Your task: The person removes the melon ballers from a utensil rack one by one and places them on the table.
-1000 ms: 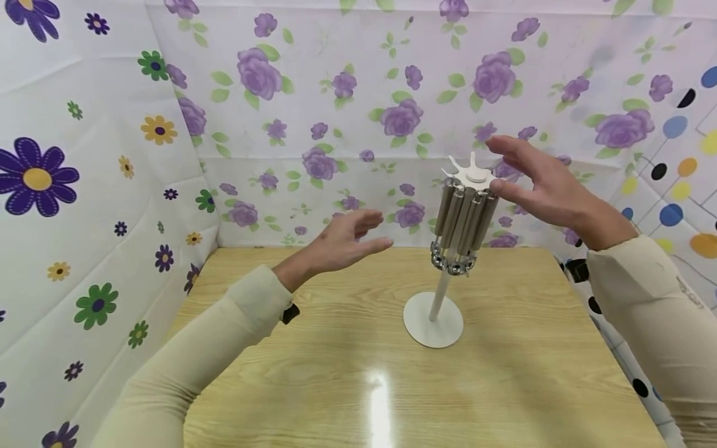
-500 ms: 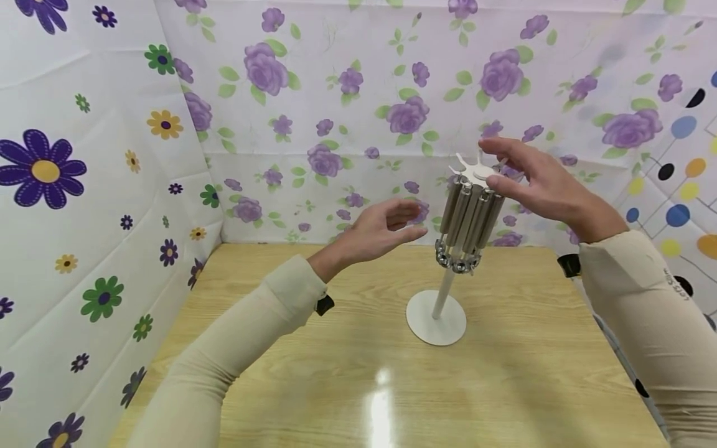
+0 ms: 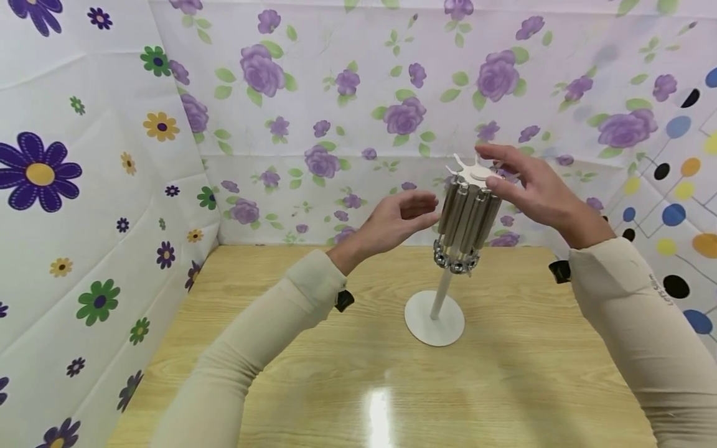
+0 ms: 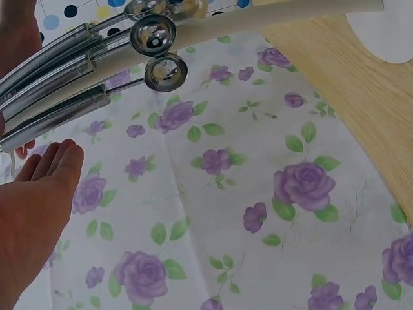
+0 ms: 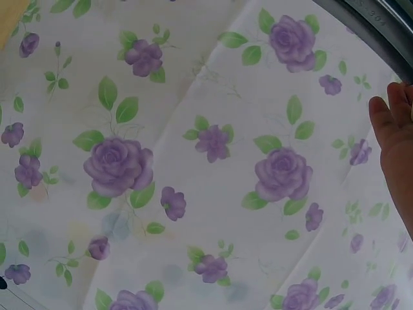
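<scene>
In the head view a white stand [image 3: 440, 295] holds several steel ladles [image 3: 469, 214] hanging from its hooked top [image 3: 475, 171], their round bowls [image 4: 166, 71] at the bottom. My left hand [image 3: 394, 221] is just left of the ladles, fingers bent forward and thumb apart below them, holding nothing. My right hand [image 3: 534, 183] is at the top's right side, its thumb tip overlapping the front rim and its index finger reaching behind near a hook. The right wrist view shows part of that hand's fingers [image 5: 400, 132] beside a steel handle [image 5: 371, 26].
The round white base [image 3: 420, 320] stands on a wood-grain table [image 3: 313, 373]. Behind rises a cloth [image 3: 347, 124] with purple flowers; another flower-printed cloth [image 3: 112, 205] lines the left and a dotted cloth [image 3: 694, 180] the right.
My left hand has moved right, close to the hanging ladles. My right hand has shifted slightly left over the stand's top. The stand and ladles stay in place.
</scene>
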`<state>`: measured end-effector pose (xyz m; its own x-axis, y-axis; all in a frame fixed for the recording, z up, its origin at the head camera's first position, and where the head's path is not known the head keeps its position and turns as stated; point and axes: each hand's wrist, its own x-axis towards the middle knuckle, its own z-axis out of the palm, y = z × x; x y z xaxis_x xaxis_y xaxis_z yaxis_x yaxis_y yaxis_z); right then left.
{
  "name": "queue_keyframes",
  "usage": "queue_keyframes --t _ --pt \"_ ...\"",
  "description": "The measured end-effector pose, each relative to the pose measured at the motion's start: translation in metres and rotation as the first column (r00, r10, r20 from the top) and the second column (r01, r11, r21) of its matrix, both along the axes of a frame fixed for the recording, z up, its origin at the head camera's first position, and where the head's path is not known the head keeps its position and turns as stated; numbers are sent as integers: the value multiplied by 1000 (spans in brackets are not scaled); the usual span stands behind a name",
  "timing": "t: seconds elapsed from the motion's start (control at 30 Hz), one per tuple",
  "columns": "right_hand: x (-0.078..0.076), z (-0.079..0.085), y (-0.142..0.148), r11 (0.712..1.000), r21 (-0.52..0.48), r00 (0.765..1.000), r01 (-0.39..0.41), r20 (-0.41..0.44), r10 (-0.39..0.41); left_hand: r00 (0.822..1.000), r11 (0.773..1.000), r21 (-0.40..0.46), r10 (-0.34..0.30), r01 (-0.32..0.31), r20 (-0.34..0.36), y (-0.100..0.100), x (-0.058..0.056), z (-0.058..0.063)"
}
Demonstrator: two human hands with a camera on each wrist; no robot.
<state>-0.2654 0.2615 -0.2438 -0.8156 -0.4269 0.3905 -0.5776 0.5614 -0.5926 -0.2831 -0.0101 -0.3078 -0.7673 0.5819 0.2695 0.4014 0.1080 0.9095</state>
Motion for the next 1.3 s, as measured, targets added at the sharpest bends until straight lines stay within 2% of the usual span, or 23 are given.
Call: queue_keyframes --t 0.2,0.47,0.8,1.1,1.3 --pt "1 -3 0 1000 -17 1000 2 10 -1 1000 999 45 6 -6 -2 12 -4 3" --pt "-3 -4 -4 999 -22 997 24 73 -23 999 995 96 37 -38 18 21 -9 5" --pt "-2 -8 -1 1000 -8 1000 29 7 -29 999 994 97 42 -41 -18 33 -12 4" --pt "-6 -12 -3 1000 3 998 20 -68 -20 992 988 106 116 -111 -44 5 -7 14" --pt "-6 -15 -3 999 -3 997 40 -72 -40 993 989 84 121 -120 -6 -19 2 9"
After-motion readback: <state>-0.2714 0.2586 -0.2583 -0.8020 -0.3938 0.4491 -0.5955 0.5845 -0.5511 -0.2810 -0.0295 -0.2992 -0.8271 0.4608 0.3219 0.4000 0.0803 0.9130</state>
